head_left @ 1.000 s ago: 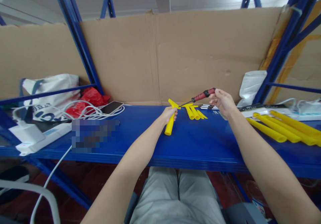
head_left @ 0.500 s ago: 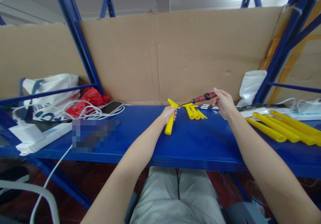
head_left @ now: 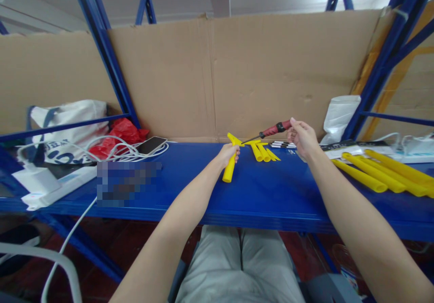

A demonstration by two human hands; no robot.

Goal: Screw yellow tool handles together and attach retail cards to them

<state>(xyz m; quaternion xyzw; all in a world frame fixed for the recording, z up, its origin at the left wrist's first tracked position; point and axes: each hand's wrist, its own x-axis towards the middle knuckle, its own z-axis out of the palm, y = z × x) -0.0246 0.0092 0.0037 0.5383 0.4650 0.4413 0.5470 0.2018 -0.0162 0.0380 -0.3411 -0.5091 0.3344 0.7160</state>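
Note:
My left hand (head_left: 229, 155) is closed around a yellow T-shaped plastic piece (head_left: 228, 172), whose tubular stem points toward me. Between the fingertips of my right hand (head_left: 303, 135) is the handle end of a red and black screwdriver (head_left: 275, 129). Its thin shaft slants down to the left, and the tip meets the head of the held piece near my left fingers. The exact contact there is too small to make out. Just right of my left hand lie several more yellow plastic pieces (head_left: 257, 153) on the blue shelf (head_left: 267, 194).
Several long yellow tubes (head_left: 376, 178) lie at the right. Nearby stands a white pouch (head_left: 339, 115). To the left are a phone (head_left: 152, 145), white cables, a red plastic bag (head_left: 124, 132) and a power strip (head_left: 64, 187). A cardboard sheet (head_left: 271, 68) closes the back.
The screwdriver's handle has turned about its length, and my right fingers have shifted slightly on its end. My left hand and the yellow piece stay in place.

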